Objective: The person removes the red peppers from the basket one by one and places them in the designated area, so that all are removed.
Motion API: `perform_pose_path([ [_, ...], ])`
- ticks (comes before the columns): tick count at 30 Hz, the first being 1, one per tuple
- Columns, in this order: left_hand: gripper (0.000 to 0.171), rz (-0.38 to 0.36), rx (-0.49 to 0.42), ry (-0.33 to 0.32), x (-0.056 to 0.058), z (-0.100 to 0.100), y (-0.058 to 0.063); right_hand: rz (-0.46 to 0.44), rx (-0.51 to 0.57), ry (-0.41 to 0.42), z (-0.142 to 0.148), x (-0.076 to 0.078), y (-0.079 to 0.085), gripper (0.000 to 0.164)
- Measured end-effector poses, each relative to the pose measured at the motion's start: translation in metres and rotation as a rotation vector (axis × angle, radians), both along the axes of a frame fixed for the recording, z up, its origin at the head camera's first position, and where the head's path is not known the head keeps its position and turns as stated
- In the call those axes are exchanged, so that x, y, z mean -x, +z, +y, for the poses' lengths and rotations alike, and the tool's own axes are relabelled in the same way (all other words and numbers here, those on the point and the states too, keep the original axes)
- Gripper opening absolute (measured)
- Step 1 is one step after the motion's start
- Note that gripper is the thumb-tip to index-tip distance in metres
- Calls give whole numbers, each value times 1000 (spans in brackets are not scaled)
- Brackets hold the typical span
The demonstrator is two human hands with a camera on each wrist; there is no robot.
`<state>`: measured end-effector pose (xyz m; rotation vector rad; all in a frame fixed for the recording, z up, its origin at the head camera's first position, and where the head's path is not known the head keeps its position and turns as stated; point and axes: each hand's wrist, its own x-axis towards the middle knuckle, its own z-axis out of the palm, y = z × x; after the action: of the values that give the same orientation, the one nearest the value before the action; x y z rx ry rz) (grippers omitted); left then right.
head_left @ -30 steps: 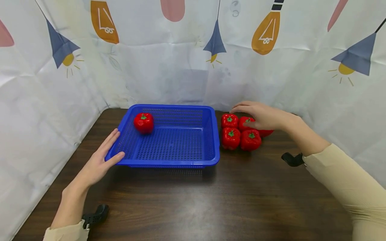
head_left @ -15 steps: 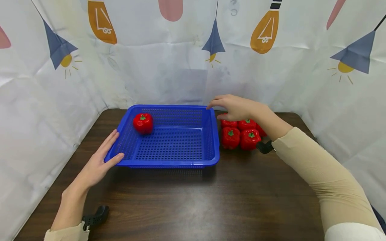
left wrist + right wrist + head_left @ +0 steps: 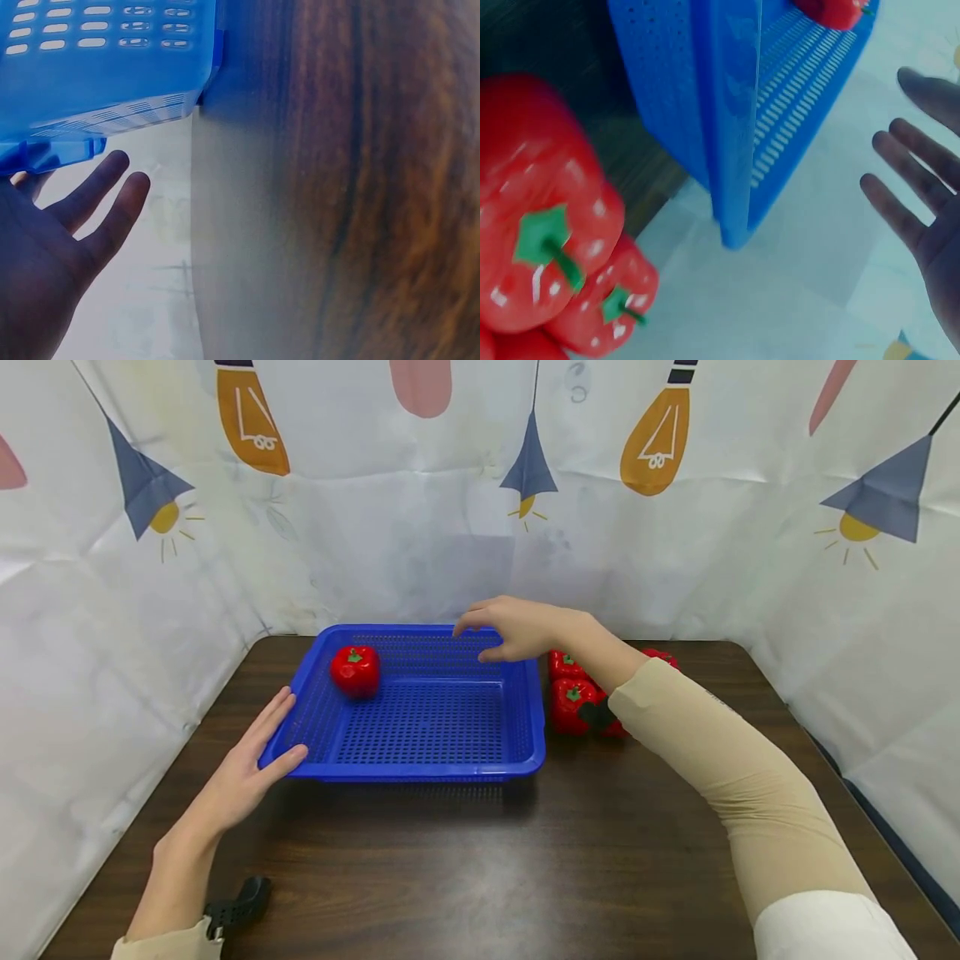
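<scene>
A blue perforated plastic basket (image 3: 420,772) stands on the table. One red bell pepper (image 3: 356,673) with a green stem sits at its back left. My left hand (image 3: 234,781) rests at the basket's left rim, fingers extended; the left wrist view shows its fingers beside the basket wall. Over the basket's back right part hovers my right hand (image 3: 521,627), fingers spread and slightly bent. Nothing lies in it, as the right wrist view shows. More red bell peppers (image 3: 573,706) are grouped just right of the basket, partly hidden by my right forearm.
The dark wooden table (image 3: 420,877) extends in front of the basket. A white curtain (image 3: 420,543) with printed lamps and bulbs hangs right behind the table and along both sides. A black wrist mount (image 3: 240,903) sticks out near my left cuff.
My right hand has moved left from above the pepper group to over the basket, carrying nothing. The left hand, the basket and the pepper in it have stayed put.
</scene>
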<state>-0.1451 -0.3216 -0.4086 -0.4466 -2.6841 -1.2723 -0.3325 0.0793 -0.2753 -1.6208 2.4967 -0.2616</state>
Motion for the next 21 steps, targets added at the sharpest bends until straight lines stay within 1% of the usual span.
perform_pose_path([
  [6, 75, 6, 4, 2, 1, 0, -2, -35, -3, 75, -28, 1, -5, 50],
  [14, 75, 8, -3, 2, 1, 3, -2, -45, -15, 108, -63, 2, -7, 52],
  [21, 75, 11, 0, -3, 0, 1, -1, -61, -43, 124, -97, 4, -14, 56],
])
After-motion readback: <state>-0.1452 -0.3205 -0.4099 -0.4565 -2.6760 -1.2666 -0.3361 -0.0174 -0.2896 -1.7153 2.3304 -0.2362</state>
